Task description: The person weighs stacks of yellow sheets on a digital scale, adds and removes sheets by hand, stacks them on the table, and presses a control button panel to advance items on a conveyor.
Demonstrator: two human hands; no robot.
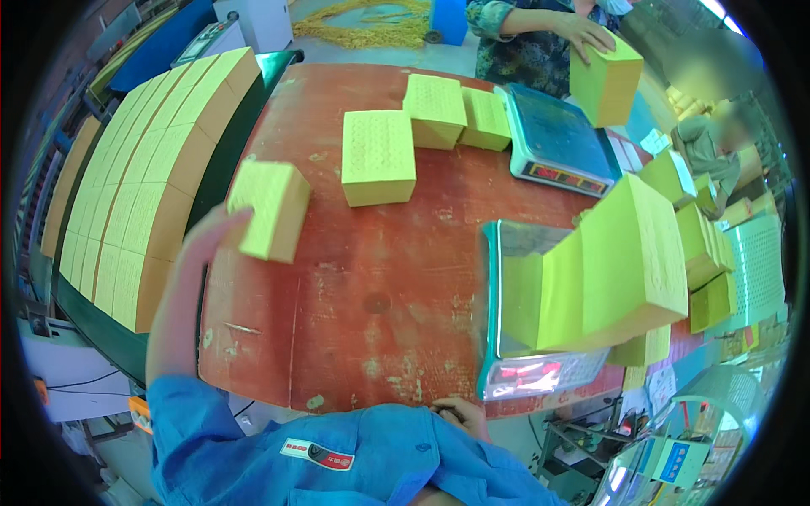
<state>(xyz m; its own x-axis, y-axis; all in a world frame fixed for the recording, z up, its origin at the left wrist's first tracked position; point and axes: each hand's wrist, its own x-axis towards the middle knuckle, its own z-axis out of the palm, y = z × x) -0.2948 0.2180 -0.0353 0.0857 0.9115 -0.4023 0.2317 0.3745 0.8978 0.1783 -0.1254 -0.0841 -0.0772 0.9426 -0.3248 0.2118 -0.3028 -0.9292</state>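
My left hand (pixel 226 229) is closed on the left side of a stack of yellow paper (pixel 268 209), at the red table's left edge. The stack is tilted, and my fingers are partly blurred. My right hand (pixel 464 415) is low against my body at the near table edge. Its fingers look curled, and whatever they may hold is hidden. Nearby on the table stands another yellow paper stack (pixel 378 156). Two more, a taller stack (pixel 434 110) and a smaller stack (pixel 485 118), stand behind it. Several large yellow stacks (pixel 620 261) rest on a scale (pixel 540 375) at right.
Left of the red table (pixel 363 304), rows of yellow paper stacks (pixel 143 185) lie on a green conveyor (pixel 228 160). Across the table, a co-worker's hand (pixel 582 35) grips a yellow block (pixel 606 80) beside a second scale (pixel 557 135). Another person (pixel 709 152) is at far right.
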